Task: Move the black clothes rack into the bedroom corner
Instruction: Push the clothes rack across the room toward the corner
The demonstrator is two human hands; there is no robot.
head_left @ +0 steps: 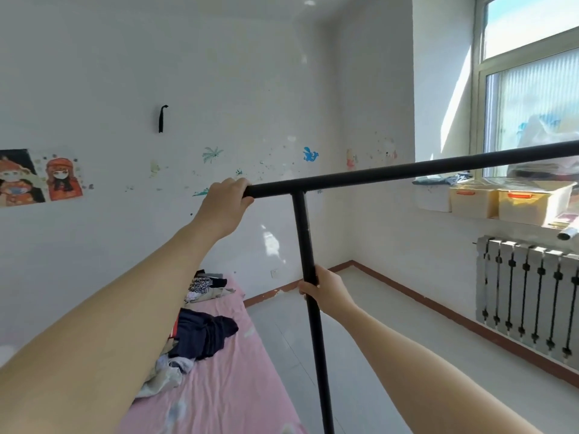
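My left hand [226,205] covers near end of black clothes rack [407,169] top bar. Far end runs off right edge. Upright runs off bottom edge; base unseen. Radiator [529,296] cut by right edge.

Pink-sheeted bed [225,386] along left wall, strewn with clothes: dark garment [205,335] mid-bed, folded pile [205,285] at far end. Cartoon poster [40,177] and small stickers on white wall; black strap [162,119] hanging higher up. Window [532,86] at right, plastic storage bins [513,200] on sill, white radiator [529,296] below.
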